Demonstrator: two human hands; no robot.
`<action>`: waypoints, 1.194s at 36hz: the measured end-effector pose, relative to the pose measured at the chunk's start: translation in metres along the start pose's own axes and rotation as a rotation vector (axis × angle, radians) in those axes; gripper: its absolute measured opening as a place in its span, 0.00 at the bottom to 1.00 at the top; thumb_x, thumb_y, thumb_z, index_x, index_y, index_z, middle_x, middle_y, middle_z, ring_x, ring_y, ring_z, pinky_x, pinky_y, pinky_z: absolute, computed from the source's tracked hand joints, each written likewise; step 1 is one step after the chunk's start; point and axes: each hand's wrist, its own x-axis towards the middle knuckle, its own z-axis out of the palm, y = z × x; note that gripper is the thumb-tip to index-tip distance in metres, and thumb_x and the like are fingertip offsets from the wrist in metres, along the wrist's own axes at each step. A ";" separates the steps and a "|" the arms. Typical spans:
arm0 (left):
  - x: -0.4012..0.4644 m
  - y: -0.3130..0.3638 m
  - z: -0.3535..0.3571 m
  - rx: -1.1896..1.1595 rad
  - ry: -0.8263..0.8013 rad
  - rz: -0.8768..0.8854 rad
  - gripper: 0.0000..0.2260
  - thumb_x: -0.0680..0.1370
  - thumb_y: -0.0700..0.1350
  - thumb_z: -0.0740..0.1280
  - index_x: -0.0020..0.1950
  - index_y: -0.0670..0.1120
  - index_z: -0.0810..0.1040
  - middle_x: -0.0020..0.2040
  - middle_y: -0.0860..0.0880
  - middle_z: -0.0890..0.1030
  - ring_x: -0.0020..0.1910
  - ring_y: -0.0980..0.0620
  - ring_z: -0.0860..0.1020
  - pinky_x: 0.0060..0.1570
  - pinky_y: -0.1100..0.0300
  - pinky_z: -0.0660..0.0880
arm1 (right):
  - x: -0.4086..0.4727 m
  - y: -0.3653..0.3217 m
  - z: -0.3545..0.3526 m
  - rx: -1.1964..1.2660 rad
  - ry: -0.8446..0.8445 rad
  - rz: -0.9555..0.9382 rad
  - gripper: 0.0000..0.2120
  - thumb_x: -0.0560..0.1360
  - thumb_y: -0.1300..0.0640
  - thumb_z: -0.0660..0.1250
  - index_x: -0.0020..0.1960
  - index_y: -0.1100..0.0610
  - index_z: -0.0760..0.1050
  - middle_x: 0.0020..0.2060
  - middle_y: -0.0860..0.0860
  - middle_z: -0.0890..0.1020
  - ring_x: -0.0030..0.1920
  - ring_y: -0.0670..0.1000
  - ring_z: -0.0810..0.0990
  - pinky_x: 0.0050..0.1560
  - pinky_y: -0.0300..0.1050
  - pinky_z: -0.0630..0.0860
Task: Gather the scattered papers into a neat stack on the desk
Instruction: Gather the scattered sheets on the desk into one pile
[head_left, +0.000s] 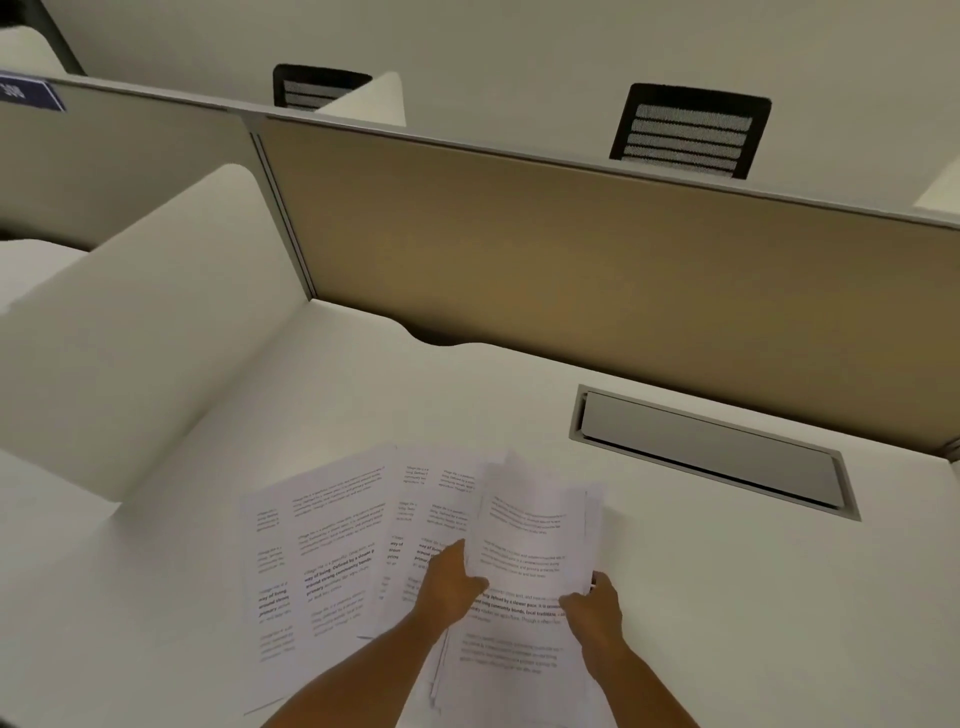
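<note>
a pale worktop (727, 597) sat in a cubicle, with a tan divider panel (571, 249) along its far edge, a grey cable hatch (711, 449) at far right, a white side screen (140, 332) on the left and two black mesh chairs (691, 130) beyond. printed papers (332, 545) lay fanned across the near middle. the left hand (449, 582) and right hand (597, 610) had their fingers closed on either side of a gathered stack (530, 551), right of the loose sheets.

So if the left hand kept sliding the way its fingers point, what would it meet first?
The left hand points up-right into the sheet both hands are gripping, so probably that sheet; it seems to be touching it already, though depth is unclear.
</note>
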 end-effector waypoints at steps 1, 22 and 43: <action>-0.004 0.001 -0.002 -0.001 0.005 0.006 0.21 0.75 0.38 0.72 0.67 0.42 0.74 0.65 0.45 0.79 0.62 0.48 0.78 0.64 0.50 0.77 | -0.004 -0.001 -0.001 0.009 -0.007 -0.013 0.19 0.74 0.70 0.65 0.63 0.57 0.71 0.47 0.52 0.80 0.44 0.51 0.79 0.40 0.40 0.77; -0.047 0.020 -0.071 -0.401 0.256 0.135 0.20 0.77 0.41 0.72 0.68 0.46 0.75 0.58 0.50 0.83 0.55 0.51 0.82 0.55 0.57 0.78 | -0.030 -0.072 0.021 -0.069 -0.180 -0.348 0.15 0.75 0.66 0.70 0.59 0.55 0.79 0.51 0.51 0.85 0.50 0.52 0.84 0.53 0.49 0.82; 0.004 -0.019 -0.068 0.170 0.353 -0.153 0.17 0.80 0.43 0.65 0.69 0.42 0.73 0.72 0.42 0.68 0.69 0.40 0.68 0.67 0.49 0.73 | 0.009 -0.070 0.089 -0.362 -0.156 -0.244 0.08 0.72 0.64 0.72 0.51 0.59 0.80 0.46 0.54 0.85 0.44 0.53 0.84 0.45 0.46 0.82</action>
